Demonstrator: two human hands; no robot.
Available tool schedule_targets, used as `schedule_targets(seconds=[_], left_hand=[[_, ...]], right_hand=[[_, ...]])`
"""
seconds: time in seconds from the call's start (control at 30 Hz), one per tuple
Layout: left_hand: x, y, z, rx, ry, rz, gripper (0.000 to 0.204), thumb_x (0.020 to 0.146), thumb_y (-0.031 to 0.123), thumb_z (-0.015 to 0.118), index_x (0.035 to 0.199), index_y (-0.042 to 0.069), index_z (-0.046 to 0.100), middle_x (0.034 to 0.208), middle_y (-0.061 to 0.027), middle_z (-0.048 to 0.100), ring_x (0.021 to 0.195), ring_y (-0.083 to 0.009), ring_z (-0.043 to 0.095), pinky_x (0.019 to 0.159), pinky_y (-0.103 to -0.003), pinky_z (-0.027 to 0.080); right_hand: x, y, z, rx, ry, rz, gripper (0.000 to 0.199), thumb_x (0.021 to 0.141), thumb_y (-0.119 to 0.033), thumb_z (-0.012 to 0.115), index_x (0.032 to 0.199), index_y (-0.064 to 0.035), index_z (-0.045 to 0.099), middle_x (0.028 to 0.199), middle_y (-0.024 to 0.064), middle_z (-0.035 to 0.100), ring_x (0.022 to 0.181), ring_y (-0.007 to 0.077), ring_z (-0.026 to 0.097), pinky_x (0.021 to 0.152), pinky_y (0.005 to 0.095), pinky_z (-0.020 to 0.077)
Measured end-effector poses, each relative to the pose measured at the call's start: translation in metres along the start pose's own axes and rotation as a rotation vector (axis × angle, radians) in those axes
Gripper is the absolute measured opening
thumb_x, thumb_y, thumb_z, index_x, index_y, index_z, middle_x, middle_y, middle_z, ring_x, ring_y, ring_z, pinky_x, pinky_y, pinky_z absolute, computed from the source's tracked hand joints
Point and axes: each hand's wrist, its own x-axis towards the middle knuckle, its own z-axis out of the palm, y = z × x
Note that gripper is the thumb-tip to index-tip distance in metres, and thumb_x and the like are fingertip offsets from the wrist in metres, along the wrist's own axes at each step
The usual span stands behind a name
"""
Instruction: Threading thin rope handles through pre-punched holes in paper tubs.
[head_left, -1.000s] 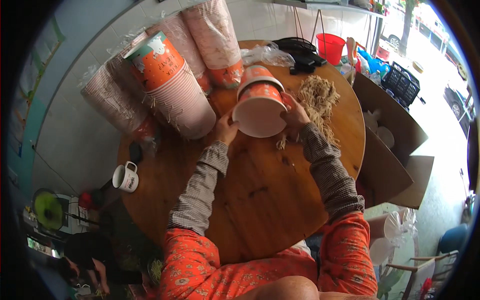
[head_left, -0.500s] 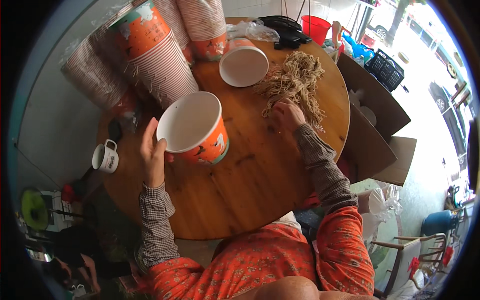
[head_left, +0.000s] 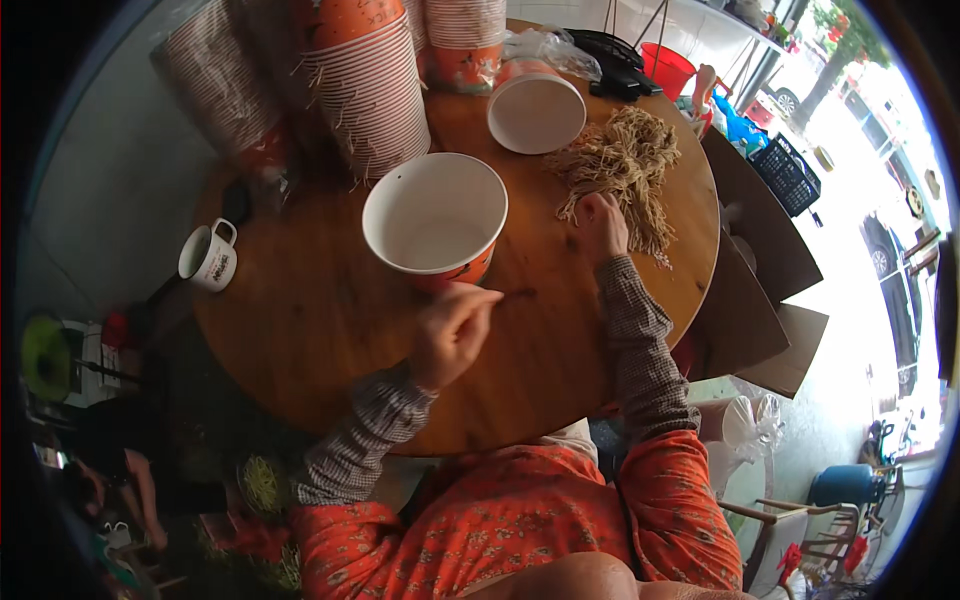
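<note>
An orange-printed paper bucket [head_left: 436, 215], white inside and with a small dark hole below its rim, stands on the round wooden table [head_left: 400, 410]. My left hand [head_left: 452, 335] is just in front of it, its fingers drawn together and pointing right. The hand is slightly blurred, and any small thing in it cannot be made out. My right hand [head_left: 602, 228] lies at the near edge of a tangled heap of beige strings [head_left: 630, 165], its fingers curled closed. Whether a string is between those fingers is hidden. Behind the bucket rises a tall stack of nested paper buckets [head_left: 370, 100] with string ends sticking out.
Another paper bucket [head_left: 538, 112] lies tipped beyond the strings. Plastic-wrapped bucket stacks [head_left: 215, 80] crowd the back left. A white mug [head_left: 210, 256] is at the left edge. An open cardboard box [head_left: 740, 300] stands right of the table; a person [head_left: 140, 490] is at lower left.
My left hand has let go of the bucket's left side and moved right, in front of it. My right hand stays by the strings. The whole view has shifted slightly.
</note>
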Motion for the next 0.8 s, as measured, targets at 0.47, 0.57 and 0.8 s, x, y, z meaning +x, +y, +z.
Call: schedule_targets(seconds=[0.47,0.57,0.8], left_hand=[[-0.010,-0.072,0.021,0.103,-0.040,-0.207,0.037,0.087,0.008,0.061,0.121,-0.002,0.053,0.113,-0.0162,0.059,0.110,-0.0301,0.056,0.097,-0.037,0.044],[-0.006,-0.066,0.007,-0.614,0.200,-0.646,0.031,0.099,0.026,0.051,0.103,-0.002,0.063,0.086,-0.0066,0.066,0.083,-0.0133,0.063,0.078,-0.025,0.049],[0.003,-0.058,-0.028,-0.672,0.205,-0.756,0.058,0.100,0.048,0.037,0.078,0.000,0.060,0.065,-0.0044,0.059,0.057,-0.0124,0.056,0.056,-0.027,0.045]], right_hand=[[-0.037,-0.041,0.009,-0.035,-0.350,-0.319,0.016,0.084,-0.022,0.058,0.089,-0.0071,0.061,0.087,0.0117,0.059,0.081,0.0334,0.061,0.067,0.0424,0.0495],[-0.050,-0.107,-0.006,0.328,-0.471,-0.436,0.013,0.087,-0.016,0.057,0.092,-0.0043,0.058,0.081,0.0087,0.059,0.072,0.0249,0.060,0.064,0.0341,0.0499],[-0.052,-0.148,-0.012,0.807,-0.886,-0.175,0.010,0.095,-0.016,0.055,0.096,-0.0053,0.056,0.084,-0.0004,0.060,0.070,0.0056,0.056,0.059,0.0221,0.0481]])
